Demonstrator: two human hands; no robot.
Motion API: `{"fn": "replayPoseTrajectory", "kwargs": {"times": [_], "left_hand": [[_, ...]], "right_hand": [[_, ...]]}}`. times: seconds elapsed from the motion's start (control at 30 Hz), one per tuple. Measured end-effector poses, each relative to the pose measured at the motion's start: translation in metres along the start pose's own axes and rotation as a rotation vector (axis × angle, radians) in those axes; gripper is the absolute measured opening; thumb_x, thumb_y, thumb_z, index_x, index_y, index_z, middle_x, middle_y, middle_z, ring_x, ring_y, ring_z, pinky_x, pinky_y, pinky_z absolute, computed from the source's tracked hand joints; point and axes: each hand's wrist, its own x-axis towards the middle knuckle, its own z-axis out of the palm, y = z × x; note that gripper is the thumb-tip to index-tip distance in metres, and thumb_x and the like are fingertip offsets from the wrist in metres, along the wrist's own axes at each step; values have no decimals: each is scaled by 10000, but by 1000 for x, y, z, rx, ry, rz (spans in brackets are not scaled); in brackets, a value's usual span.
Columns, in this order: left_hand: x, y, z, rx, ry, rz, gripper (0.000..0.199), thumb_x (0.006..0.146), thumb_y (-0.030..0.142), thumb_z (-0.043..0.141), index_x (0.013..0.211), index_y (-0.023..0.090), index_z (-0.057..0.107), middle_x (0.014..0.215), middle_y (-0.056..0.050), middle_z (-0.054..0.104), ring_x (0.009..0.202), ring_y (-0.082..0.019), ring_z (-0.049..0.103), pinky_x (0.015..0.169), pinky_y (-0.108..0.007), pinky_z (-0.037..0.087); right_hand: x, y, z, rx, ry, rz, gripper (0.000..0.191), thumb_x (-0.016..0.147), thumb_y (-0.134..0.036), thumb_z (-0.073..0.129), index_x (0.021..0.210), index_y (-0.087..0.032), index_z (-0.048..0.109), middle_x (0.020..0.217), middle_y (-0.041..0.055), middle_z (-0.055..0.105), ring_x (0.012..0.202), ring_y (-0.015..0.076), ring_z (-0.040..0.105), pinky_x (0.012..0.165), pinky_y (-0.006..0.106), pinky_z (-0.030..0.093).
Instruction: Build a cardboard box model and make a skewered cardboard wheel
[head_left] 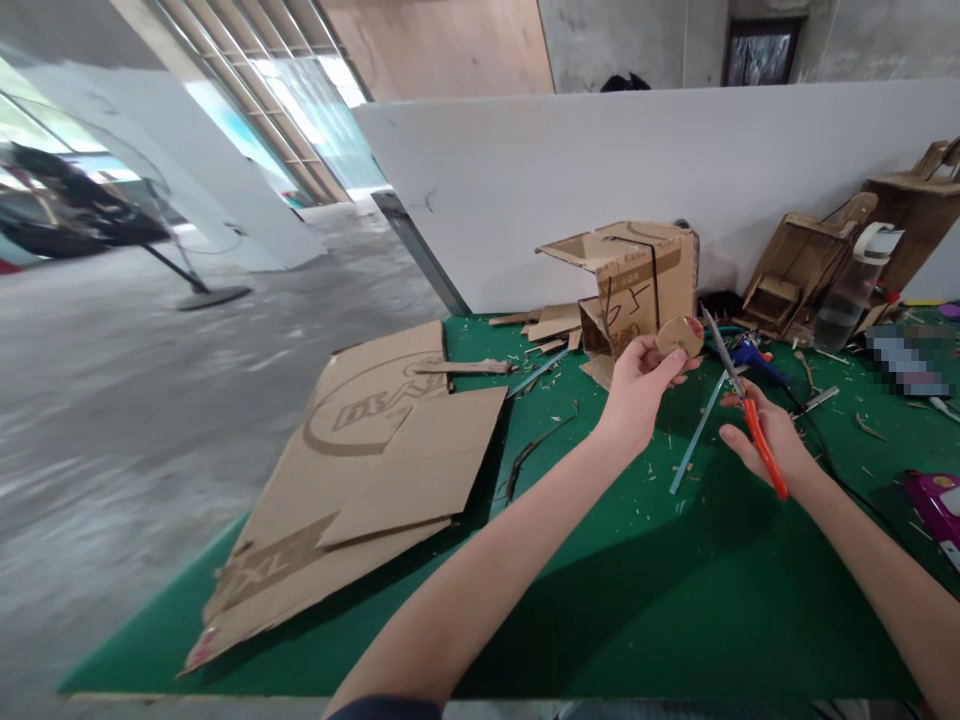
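Between the thumb and fingers of my left hand [640, 385] is a small round cardboard disc [679, 338], raised above the table. My right hand [766, 440] holds a pair of scissors [761, 440] with orange handles, blades pointing up and toward the disc but apart from it. The fingers of that hand are partly hidden behind the handles. Below and between the hands lies a translucent bluish glue stick [697, 432]. A blue glue gun [750, 355] rests just beyond my right hand. Behind my left hand stands a cut cardboard box [637, 290] with black marker writing.
Flat cardboard sheets [375, 440] cover the left part of the green table [600, 610]. A water bottle [851, 290] and brown cardboard constructions [799, 265] stand at the back right by a white partition [525, 200]. A purple device [937, 505] sits at the right edge. Scraps litter the tabletop.
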Motion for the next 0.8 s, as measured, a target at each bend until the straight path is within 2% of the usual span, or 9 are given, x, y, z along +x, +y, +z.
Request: {"fn": "replayPoseTrajectory", "kwargs": {"times": [0.23, 0.4, 0.57, 0.8], "left_hand": [[2, -7, -2, 25, -61, -11, 238, 718, 251, 758, 864, 155, 596, 804, -27, 692, 787, -123, 658, 723, -251, 458], [3, -13, -3, 49, -79, -33, 273, 682, 249, 783, 845, 140, 593, 801, -42, 697, 792, -145, 670, 739, -279, 467], [4, -13, -5, 86, -101, -9, 267, 690, 268, 781, 827, 144, 588, 784, -43, 698, 780, -147, 672, 745, -286, 478], [7, -10, -8, 151, -140, -1, 257, 713, 304, 772, 811, 145, 595, 792, -36, 699, 752, -153, 693, 729, -282, 487]], "right_hand": [[2, -6, 1, -84, -32, -2, 635, 864, -545, 493, 1313, -95, 479, 1066, 179, 708, 907, 288, 710, 757, 377, 554], [2, -4, -1, -121, -12, -5, 530, 883, -518, 462, 1216, -119, 566, 1138, 188, 684, 878, 286, 708, 754, 379, 545], [3, -6, -2, -107, -20, 32, 545, 882, -491, 484, 1276, -116, 515, 979, 142, 713, 805, 266, 698, 704, 352, 529], [3, -10, -7, -157, -47, 108, 440, 920, -452, 459, 1229, -148, 533, 827, 85, 706, 751, 251, 685, 679, 327, 494]]}}
